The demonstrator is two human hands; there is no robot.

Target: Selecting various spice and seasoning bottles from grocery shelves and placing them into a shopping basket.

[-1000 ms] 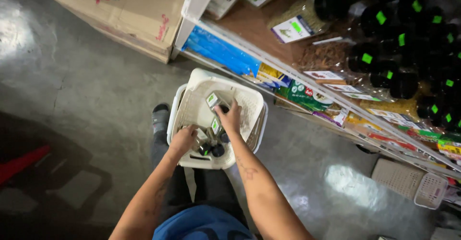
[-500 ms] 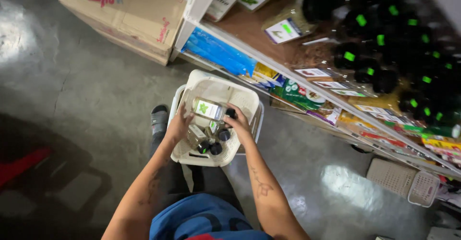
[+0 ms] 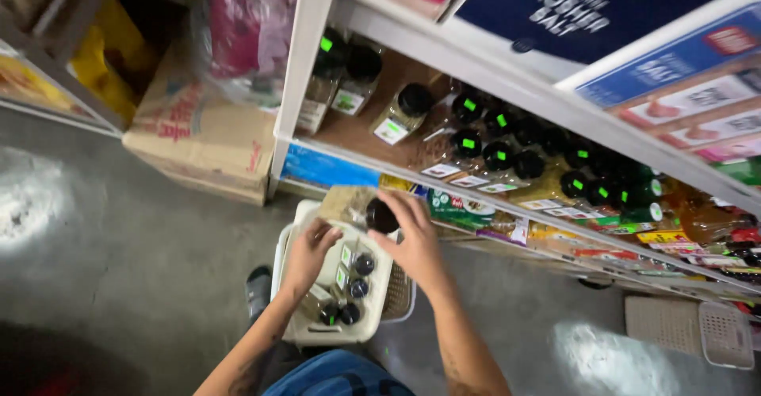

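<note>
My right hand (image 3: 414,241) grips a clear spice jar with a black lid (image 3: 361,209), held on its side above a white plastic basket (image 3: 295,329). Just to the left of that jar, my left hand (image 3: 311,250) hovers over the basket with its fingers curled near the jar's bottom end; whether it touches the jar is unclear. Several more black-lidded jars (image 3: 354,288) lie inside the basket. The basket rests low in front of me on the grey floor.
A white shelf unit (image 3: 305,87) stands ahead, its wooden shelf holding several black-lidded jars with green stickers (image 3: 498,154). Flat packets line the lower shelf edge (image 3: 555,229). A cardboard box (image 3: 202,138) sits on the floor at left. White baskets (image 3: 686,332) lie at the lower right.
The view has tilted up toward the shelves. My hands have risen out of the basket, and the right one now carries a jar.
</note>
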